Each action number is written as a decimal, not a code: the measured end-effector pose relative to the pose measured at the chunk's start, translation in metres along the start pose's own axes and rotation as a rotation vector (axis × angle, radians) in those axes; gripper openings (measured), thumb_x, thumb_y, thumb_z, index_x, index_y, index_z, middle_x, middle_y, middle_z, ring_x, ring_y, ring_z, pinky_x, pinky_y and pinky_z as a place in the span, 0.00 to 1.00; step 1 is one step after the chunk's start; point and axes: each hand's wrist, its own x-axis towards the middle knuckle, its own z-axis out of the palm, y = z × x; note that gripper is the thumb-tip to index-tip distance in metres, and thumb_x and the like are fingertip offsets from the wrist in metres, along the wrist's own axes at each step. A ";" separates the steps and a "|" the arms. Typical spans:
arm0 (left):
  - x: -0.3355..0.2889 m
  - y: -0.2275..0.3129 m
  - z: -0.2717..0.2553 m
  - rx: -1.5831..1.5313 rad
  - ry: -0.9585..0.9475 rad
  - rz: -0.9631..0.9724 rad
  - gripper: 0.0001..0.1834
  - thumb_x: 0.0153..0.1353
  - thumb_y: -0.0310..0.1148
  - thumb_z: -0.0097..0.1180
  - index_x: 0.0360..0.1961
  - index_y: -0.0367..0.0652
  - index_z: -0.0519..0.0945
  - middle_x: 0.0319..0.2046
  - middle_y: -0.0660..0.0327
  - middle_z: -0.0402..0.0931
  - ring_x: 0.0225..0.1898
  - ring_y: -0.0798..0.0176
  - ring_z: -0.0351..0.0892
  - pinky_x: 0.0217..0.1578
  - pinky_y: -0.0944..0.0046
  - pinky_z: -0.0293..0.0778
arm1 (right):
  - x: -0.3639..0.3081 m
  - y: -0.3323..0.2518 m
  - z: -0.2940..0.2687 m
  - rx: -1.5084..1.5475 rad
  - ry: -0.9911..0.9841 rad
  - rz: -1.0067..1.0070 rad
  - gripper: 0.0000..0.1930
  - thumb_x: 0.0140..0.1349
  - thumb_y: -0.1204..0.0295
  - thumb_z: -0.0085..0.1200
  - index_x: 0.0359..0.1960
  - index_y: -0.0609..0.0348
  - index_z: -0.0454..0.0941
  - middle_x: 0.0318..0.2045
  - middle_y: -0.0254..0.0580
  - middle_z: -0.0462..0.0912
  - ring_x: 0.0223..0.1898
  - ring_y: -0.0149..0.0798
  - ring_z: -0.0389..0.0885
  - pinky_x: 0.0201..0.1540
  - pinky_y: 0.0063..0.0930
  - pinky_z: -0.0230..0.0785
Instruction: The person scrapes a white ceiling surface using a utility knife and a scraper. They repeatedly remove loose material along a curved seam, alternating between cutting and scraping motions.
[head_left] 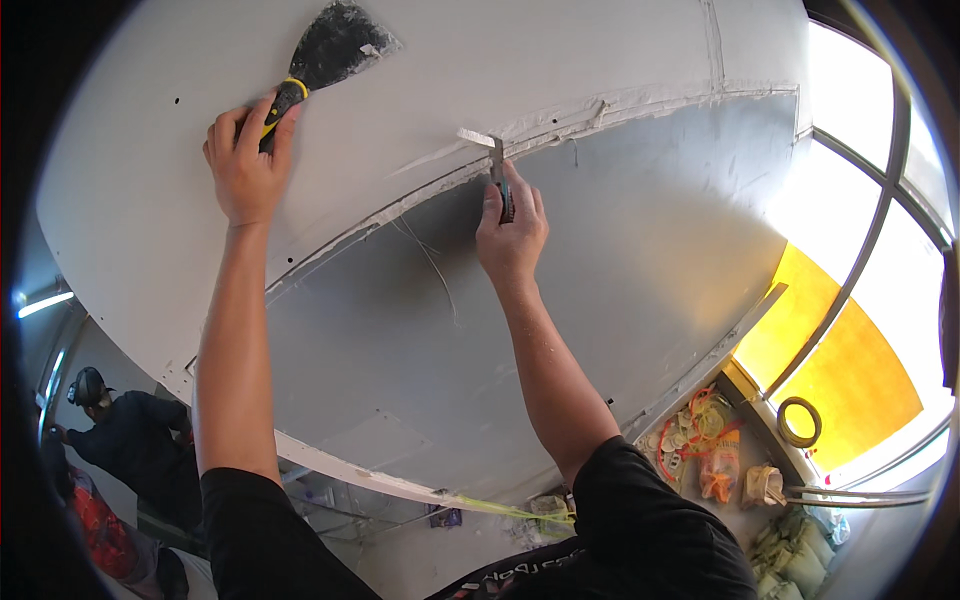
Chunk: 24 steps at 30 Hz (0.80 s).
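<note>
At the upper left, my left hand [247, 165] grips the yellow-and-black handle of a putty knife [335, 48]. Its wide, dark blade has pale compound on it and points up to the right, against the white board [420, 60]. In the middle, my right hand [513, 225] is closed around a slim tool with a narrow metal blade, apparently a utility knife [498, 165]. The blade reaches the rough white seam [590, 122] between the white board and a grey panel [400, 370]. A white strip [478, 137] lies at the blade's tip; whether it is attached, I cannot tell.
Loose threads [428, 262] hang from the seam left of my right arm. Windows [850, 90] and a yellow panel [850, 350] stand on the right. Below are bags [800, 550] and tangled cords [705, 425]. Another person [130, 440] in dark clothes is at the lower left.
</note>
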 end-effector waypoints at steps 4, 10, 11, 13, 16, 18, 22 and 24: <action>0.000 0.003 0.001 0.000 0.005 -0.017 0.18 0.61 0.44 0.71 0.51 0.54 0.88 0.39 0.66 0.77 0.43 0.60 0.78 0.47 0.56 0.72 | -0.005 0.002 -0.001 -0.026 -0.043 -0.014 0.19 0.67 0.75 0.58 0.59 0.63 0.80 0.35 0.45 0.82 0.30 0.39 0.81 0.35 0.31 0.76; -0.002 -0.002 0.002 0.004 0.019 0.014 0.18 0.60 0.45 0.71 0.51 0.58 0.88 0.39 0.70 0.75 0.42 0.61 0.76 0.46 0.57 0.72 | -0.005 0.004 0.002 -0.044 -0.051 -0.082 0.19 0.66 0.76 0.58 0.59 0.65 0.80 0.37 0.47 0.83 0.33 0.43 0.82 0.37 0.34 0.76; -0.001 -0.002 0.003 0.006 0.013 0.011 0.18 0.60 0.45 0.71 0.51 0.58 0.88 0.39 0.70 0.75 0.42 0.61 0.76 0.46 0.57 0.72 | -0.005 0.003 0.004 -0.045 -0.057 -0.078 0.19 0.66 0.76 0.58 0.59 0.65 0.80 0.37 0.47 0.83 0.33 0.43 0.82 0.37 0.34 0.76; 0.000 -0.003 0.004 -0.011 0.029 0.033 0.17 0.60 0.45 0.71 0.50 0.58 0.88 0.39 0.70 0.76 0.42 0.61 0.76 0.47 0.56 0.72 | -0.008 -0.002 0.009 0.059 -0.012 -0.020 0.20 0.66 0.76 0.58 0.59 0.66 0.79 0.39 0.50 0.84 0.35 0.47 0.83 0.38 0.37 0.77; 0.003 0.006 0.004 0.038 0.017 0.009 0.16 0.61 0.43 0.71 0.49 0.53 0.88 0.40 0.66 0.80 0.43 0.59 0.79 0.46 0.57 0.73 | -0.017 -0.014 0.020 0.001 0.057 0.003 0.20 0.66 0.76 0.59 0.60 0.62 0.79 0.40 0.51 0.84 0.36 0.49 0.83 0.39 0.39 0.77; 0.003 -0.006 0.008 -0.001 0.030 0.023 0.17 0.60 0.44 0.72 0.49 0.55 0.88 0.39 0.67 0.78 0.42 0.59 0.78 0.46 0.56 0.73 | -0.049 -0.030 0.027 -0.033 -0.197 -0.214 0.19 0.66 0.76 0.58 0.59 0.56 0.81 0.39 0.49 0.84 0.35 0.50 0.83 0.40 0.40 0.77; -0.004 -0.015 0.005 -0.090 0.072 0.005 0.16 0.60 0.46 0.71 0.48 0.57 0.88 0.36 0.68 0.77 0.40 0.59 0.77 0.44 0.56 0.73 | -0.106 -0.060 0.013 0.095 -0.383 0.132 0.19 0.68 0.75 0.57 0.61 0.53 0.80 0.38 0.47 0.83 0.37 0.50 0.83 0.40 0.41 0.77; 0.000 -0.009 0.003 -0.083 0.082 0.015 0.17 0.60 0.47 0.71 0.48 0.57 0.88 0.37 0.68 0.77 0.40 0.59 0.77 0.44 0.56 0.73 | -0.094 -0.040 0.005 0.090 -0.207 0.121 0.18 0.69 0.76 0.57 0.60 0.57 0.79 0.37 0.45 0.82 0.33 0.42 0.80 0.37 0.35 0.76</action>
